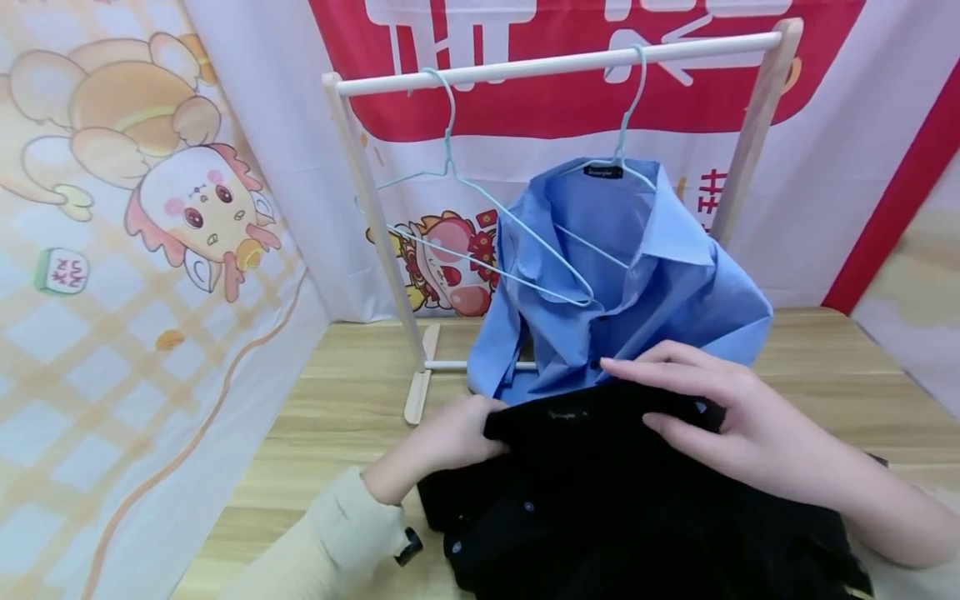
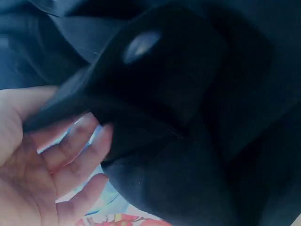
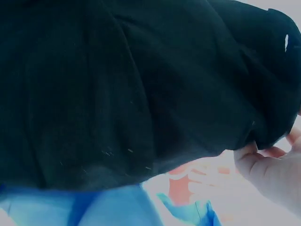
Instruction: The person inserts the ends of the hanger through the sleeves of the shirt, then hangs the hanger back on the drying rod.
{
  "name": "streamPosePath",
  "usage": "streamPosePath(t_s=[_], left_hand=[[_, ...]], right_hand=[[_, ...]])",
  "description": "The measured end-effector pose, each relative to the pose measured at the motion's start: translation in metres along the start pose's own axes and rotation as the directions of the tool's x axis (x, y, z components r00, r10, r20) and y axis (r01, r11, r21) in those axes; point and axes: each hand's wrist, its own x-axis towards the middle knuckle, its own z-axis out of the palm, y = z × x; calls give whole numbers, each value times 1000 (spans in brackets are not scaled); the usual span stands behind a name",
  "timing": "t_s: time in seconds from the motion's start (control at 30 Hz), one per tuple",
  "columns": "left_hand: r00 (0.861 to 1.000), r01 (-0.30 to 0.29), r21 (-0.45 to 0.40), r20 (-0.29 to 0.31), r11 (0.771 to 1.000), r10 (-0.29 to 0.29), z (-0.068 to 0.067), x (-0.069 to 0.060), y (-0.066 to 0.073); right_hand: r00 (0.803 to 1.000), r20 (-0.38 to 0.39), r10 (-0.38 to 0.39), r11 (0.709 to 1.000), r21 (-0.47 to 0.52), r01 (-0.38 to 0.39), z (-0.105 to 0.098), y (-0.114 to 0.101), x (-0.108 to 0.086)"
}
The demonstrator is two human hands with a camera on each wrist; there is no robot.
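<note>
A black button-up shirt (image 1: 600, 492) lies bunched at the table's front, its labelled collar raised. My left hand (image 1: 465, 433) grips the left end of that collar. Over the right end reaches my right hand (image 1: 712, 400), with the collar's edge between its thumb and its lightly bent fingers. The left wrist view shows a palm and fingers beside the black cloth (image 2: 160, 103) and a pale button on it. In the right wrist view, fingertips (image 3: 251, 157) pinch the cloth's lower edge. Behind the collar hangs a blue shirt (image 1: 652, 283) on a hanger.
A wooden rack (image 1: 540, 65) with a white rail stands at the back of the table (image 1: 315, 467). On its left side hangs a bare light-green wire hanger (image 1: 487, 196), overlapping the blue shirt. Printed cloth walls (image 1: 150, 350) enclose the left and back.
</note>
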Motion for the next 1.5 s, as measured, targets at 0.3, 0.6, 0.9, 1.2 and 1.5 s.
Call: streamPosePath(t_s=[0.3,0.6,0.9,1.2,1.5], left_hand=[[985,42,-73,-164,996,-53,-49,-22,-2],[901,-15,-88,-434,996,-25,-77,-51,12],[845,163,211,-535,964,-26,-89,-64,30],[997,-82,-529,-54,845,63,-102,-71,-7],[999,-5,-819,-33,574,-39,-85,-62,-26]], right_hand=[[996,81,25,905,-426,12,-5,13,-14],[996,44,81,765,-643,-34,-16,15,-14],[953,65,296,627,-766,-142,-31,15,-22],[922,16,388,792,-517,-324,-49,25,-32],[955,36,294,869,-427,-251,-25,33,-27]])
